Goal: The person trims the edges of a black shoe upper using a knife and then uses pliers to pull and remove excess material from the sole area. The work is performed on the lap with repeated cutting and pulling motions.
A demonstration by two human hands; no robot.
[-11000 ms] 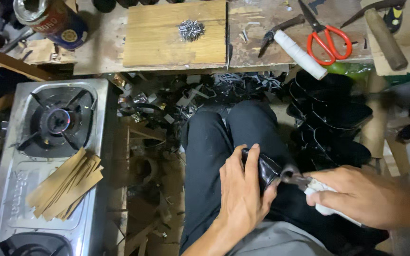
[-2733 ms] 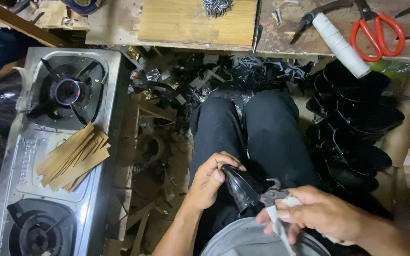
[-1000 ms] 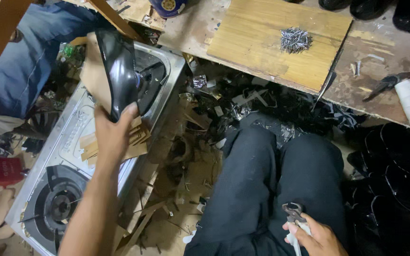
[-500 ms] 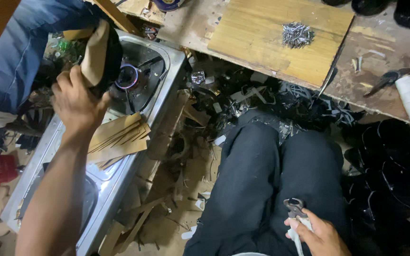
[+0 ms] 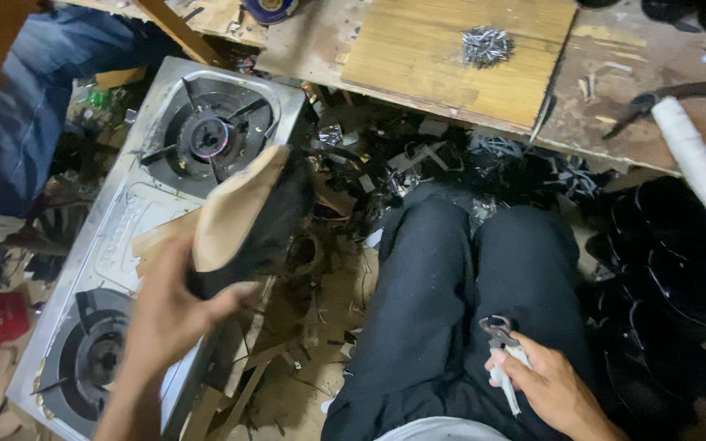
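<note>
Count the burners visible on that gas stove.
2: far burner beyond the shoe in the left hand; near burner beside that wrist. Both on the stove.

The left hand (image 5: 169, 314) holds a shoe (image 5: 247, 216) above the gas stove (image 5: 124, 245), which stands on the floor at the left. The right hand (image 5: 549, 388) rests on the right thigh with pincers (image 5: 500, 339). Behind the knees lies the desk (image 5: 328, 41); on it, a board (image 5: 459, 49) carries a pile of nails (image 5: 485, 45).
</note>
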